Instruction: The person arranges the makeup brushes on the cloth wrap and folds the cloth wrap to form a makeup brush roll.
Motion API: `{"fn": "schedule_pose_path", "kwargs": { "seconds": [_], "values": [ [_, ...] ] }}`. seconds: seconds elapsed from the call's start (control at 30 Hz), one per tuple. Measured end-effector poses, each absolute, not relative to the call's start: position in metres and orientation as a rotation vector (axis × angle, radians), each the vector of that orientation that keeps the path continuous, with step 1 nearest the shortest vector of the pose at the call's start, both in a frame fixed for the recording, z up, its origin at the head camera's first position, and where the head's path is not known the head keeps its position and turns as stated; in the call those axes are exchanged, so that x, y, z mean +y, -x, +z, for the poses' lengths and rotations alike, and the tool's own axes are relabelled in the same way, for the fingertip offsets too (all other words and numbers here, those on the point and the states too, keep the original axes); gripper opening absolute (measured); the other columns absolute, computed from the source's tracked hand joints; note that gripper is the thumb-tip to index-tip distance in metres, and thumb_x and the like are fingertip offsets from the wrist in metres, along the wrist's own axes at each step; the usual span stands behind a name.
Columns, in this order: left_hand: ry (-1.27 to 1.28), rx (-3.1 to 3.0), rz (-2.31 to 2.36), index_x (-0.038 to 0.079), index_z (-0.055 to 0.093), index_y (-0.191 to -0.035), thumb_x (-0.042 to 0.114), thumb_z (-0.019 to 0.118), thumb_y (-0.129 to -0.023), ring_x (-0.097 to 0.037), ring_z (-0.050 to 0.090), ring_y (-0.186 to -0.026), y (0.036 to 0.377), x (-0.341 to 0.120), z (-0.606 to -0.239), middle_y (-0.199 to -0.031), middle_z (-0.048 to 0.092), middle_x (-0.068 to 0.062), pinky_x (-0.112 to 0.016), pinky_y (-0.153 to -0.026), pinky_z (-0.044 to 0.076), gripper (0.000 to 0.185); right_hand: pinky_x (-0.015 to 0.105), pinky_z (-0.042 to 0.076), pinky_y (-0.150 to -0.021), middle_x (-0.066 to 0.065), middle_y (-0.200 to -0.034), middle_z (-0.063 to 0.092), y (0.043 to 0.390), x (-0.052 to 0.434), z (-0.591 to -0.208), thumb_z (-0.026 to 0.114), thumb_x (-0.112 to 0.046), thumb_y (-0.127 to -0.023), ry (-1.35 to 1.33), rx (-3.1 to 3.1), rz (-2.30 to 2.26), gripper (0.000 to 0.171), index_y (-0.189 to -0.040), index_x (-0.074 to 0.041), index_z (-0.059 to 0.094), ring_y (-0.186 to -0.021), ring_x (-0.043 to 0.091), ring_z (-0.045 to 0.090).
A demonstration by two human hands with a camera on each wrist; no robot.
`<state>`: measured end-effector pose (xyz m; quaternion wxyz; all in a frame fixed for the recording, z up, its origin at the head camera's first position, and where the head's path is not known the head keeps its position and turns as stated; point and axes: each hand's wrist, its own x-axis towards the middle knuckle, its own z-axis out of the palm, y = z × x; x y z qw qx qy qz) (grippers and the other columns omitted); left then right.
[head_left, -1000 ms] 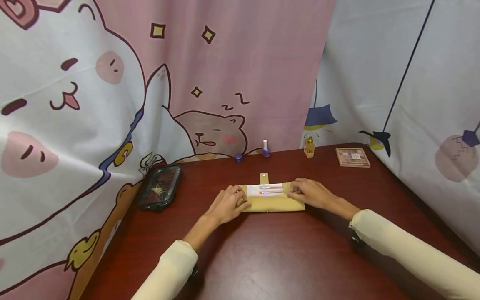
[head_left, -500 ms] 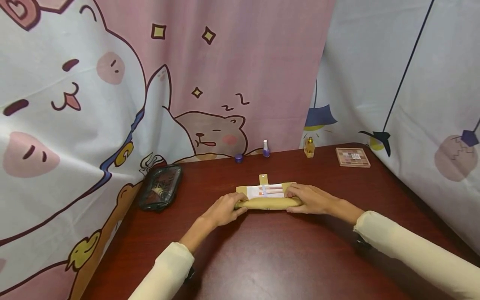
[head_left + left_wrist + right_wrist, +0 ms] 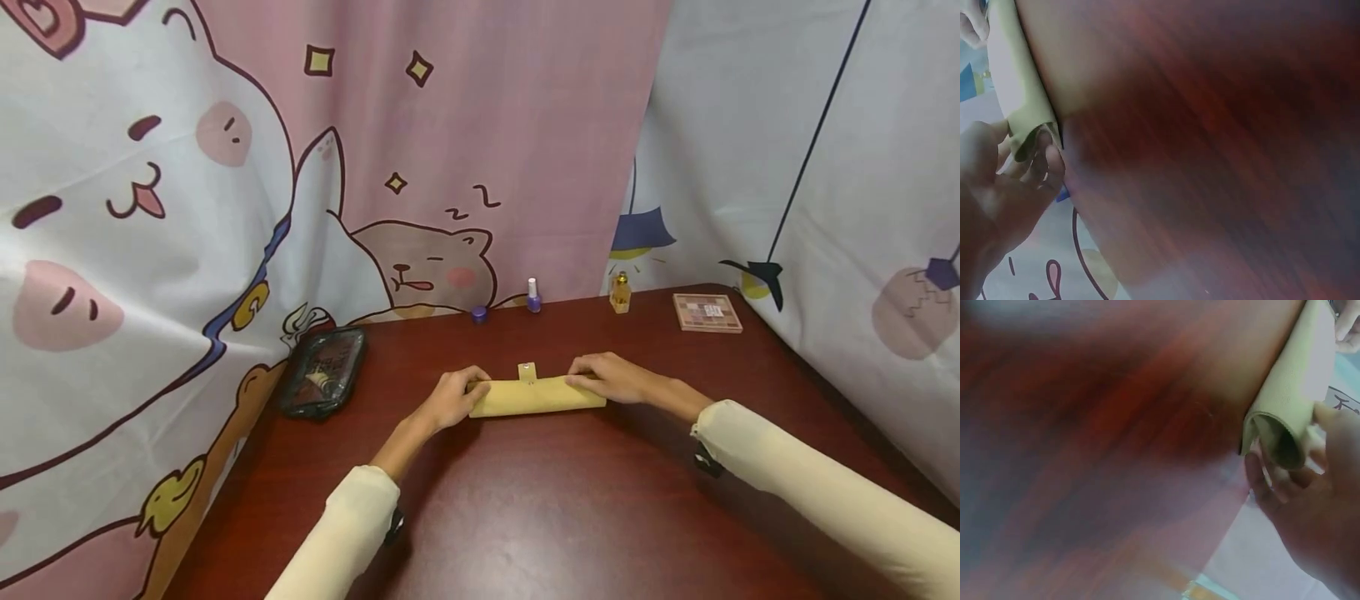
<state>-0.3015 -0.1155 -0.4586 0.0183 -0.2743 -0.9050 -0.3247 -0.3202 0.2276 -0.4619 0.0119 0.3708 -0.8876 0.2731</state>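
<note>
Head view: yellow roll point(image 3: 536, 397) lying crosswise mid-tabletop point(image 3: 555, 517), left hand point(image 3: 448, 398) curled on its left end, right hand point(image 3: 611, 378) on right end; snap tab point(image 3: 527, 372) poking up behind roll. Wrist views alone show open roll ends, fingers point(image 3: 1054, 164) pinching rim. Far behind roll: nail polish point(image 3: 533, 297), palette point(image 3: 707, 312).

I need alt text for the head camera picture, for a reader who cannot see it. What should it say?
Two hands grip the ends of a yellow fabric roll on a dark red table: the left hand at its left end, the right hand at its right. A black pouch lies to the left; small bottles and an eyeshadow palette sit by cartoon curtains.
</note>
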Motion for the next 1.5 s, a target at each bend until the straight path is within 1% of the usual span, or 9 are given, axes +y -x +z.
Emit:
{"fn": "schedule_pose_path", "kwargs": {
  "seconds": [0.17,0.37,0.43,0.5,0.67,0.97,1.17,1.37,1.5],
  "values": [
    [0.786,-2.895,-0.830,0.012,0.073,-0.115,0.022,0.060,-0.107,-0.023,0.066,-0.106,0.308,-0.112,-0.465,-0.112,0.070,-0.005,-0.043,-0.091,0.054,0.018,0.037,0.053,-0.080,-0.001,-0.102,0.068,0.328,0.221,-0.463,0.063,-0.023,-0.105,-1.109,-2.861,0.782,0.018,-0.111,-0.012,0.076,-0.089,0.012,0.061],
    [0.801,-2.924,-0.708,0.014,0.074,-0.113,0.022,0.062,-0.106,-0.022,0.065,-0.099,0.309,-0.109,-0.464,-0.105,0.067,-0.004,-0.042,-0.084,0.055,0.016,0.048,0.056,-0.092,0.010,-0.115,0.074,0.327,0.202,-0.466,0.061,-0.004,-0.102,-1.097,-2.865,0.884,0.019,-0.117,-0.005,0.072,-0.108,0.029,0.069],
    [0.793,-2.915,-0.745,0.014,0.075,-0.112,0.021,0.064,-0.105,-0.020,0.065,-0.096,0.311,-0.108,-0.461,-0.102,0.067,-0.003,-0.041,-0.083,0.054,0.015,0.049,0.055,-0.096,0.012,-0.118,0.074,0.325,0.194,-0.465,0.060,-0.005,-0.102,-1.075,-2.860,0.939,0.020,-0.119,-0.003,0.072,-0.114,0.032,0.069],
    [0.783,-2.912,-0.793,0.013,0.076,-0.111,0.021,0.066,-0.104,-0.018,0.064,-0.093,0.314,-0.106,-0.457,-0.099,0.067,-0.002,-0.040,-0.081,0.053,0.014,0.049,0.054,-0.097,0.010,-0.118,0.075,0.322,0.185,-0.464,0.063,-0.012,-0.103,-1.042,-2.865,0.985,0.020,-0.119,-0.003,0.073,-0.116,0.032,0.068],
    [0.763,-2.934,-0.876,0.011,0.076,-0.114,0.021,0.066,-0.104,-0.018,0.065,-0.096,0.324,-0.094,-0.451,-0.101,0.071,-0.002,-0.041,-0.083,0.053,0.018,0.047,0.056,-0.095,0.004,-0.114,0.077,0.320,0.168,-0.463,0.072,-0.029,-0.100,-0.951,-2.881,1.003,0.027,-0.116,-0.008,0.077,-0.112,0.027,0.070],
    [0.668,-3.017,-0.785,0.016,0.077,-0.122,0.024,0.067,-0.103,-0.019,0.065,-0.104,0.337,-0.069,-0.456,-0.110,0.068,-0.004,-0.042,-0.087,0.053,0.022,0.039,0.057,-0.086,-0.001,-0.102,0.079,0.324,0.159,-0.469,0.077,-0.027,-0.096,-0.874,-2.858,1.043,0.018,-0.104,-0.012,0.082,-0.100,0.017,0.071],
    [0.677,-3.036,-0.793,0.013,0.075,-0.129,0.020,0.066,-0.103,-0.024,0.062,-0.109,0.343,-0.061,-0.457,-0.117,0.066,-0.010,-0.045,-0.089,0.052,0.028,0.035,0.055,-0.082,-0.002,-0.097,0.079,0.324,0.159,-0.469,0.078,-0.025,-0.096,-0.901,-2.791,1.042,0.013,-0.098,-0.013,0.082,-0.093,0.012,0.069],
    [0.712,-2.988,-0.900,0.012,0.078,-0.117,0.019,0.071,-0.100,-0.020,0.063,-0.103,0.349,-0.055,-0.459,-0.109,0.070,-0.006,-0.036,-0.089,0.051,0.020,0.033,0.052,-0.079,-0.005,-0.095,0.079,0.325,0.162,-0.468,0.078,-0.027,-0.095,-0.879,-2.794,1.010,0.012,-0.095,-0.015,0.082,-0.087,0.010,0.065],
    [0.743,-2.900,-1.044,0.011,0.077,-0.103,0.017,0.077,-0.096,-0.014,0.068,-0.092,0.350,-0.052,-0.459,-0.098,0.075,-0.001,-0.030,-0.083,0.052,0.009,0.039,0.056,-0.086,-0.002,-0.102,0.079,0.324,0.166,-0.467,0.076,-0.029,-0.097,-0.895,-2.822,1.026,0.017,-0.102,-0.014,0.081,-0.097,0.015,0.070]
  ]
}}
